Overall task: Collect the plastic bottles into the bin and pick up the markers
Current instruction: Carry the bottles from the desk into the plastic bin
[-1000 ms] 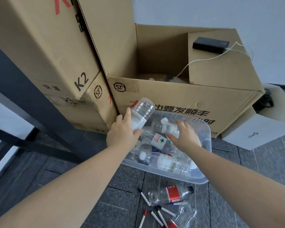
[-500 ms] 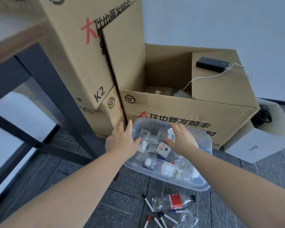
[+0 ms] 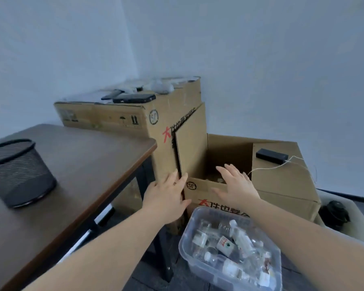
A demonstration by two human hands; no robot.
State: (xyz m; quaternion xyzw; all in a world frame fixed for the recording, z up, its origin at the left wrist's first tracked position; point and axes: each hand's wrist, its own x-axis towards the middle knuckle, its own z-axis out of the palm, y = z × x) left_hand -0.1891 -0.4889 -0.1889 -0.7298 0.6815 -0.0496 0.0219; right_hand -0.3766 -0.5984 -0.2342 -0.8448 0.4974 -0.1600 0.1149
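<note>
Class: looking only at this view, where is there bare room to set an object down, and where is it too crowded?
Free: the brown desk top, bare between the black mesh basket and the stacked cardboard boxes. Also the closed box flap in front of the black power bank and its cable. Crowded: the clear bin, piled with plastic bottles.

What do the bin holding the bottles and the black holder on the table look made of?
Bin: likely clear, slightly frosted plastic, since the bottles show through its walls. Black holder: apparently metal wire mesh, matte black, with a fine grid and solid rims.
</note>
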